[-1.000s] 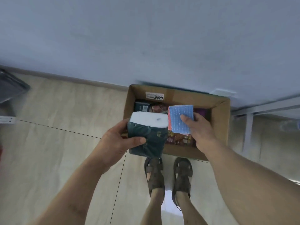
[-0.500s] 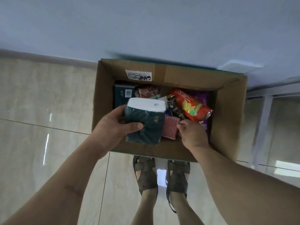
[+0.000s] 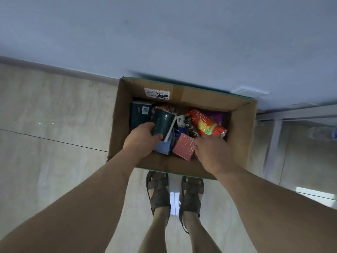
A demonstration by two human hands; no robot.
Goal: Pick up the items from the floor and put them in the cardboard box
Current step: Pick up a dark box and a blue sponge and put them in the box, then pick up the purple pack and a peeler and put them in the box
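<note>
With the left hand [image 3: 141,141] clamping its grip on the dark green tissue pack [image 3: 162,123] inside the cardboard box [image 3: 242,136] and the right hand [image 3: 212,152] pinching the pink sponge [image 3: 183,148], the tilted pack risks sliding onto the red snack bag [image 3: 206,123] beyond the grip if released unseated.

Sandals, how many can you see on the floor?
2. One sandal is on the foot nearer the left hand, the other sandal beside it on the right, both just in front of the cardboard box. None seem hidden.
</note>
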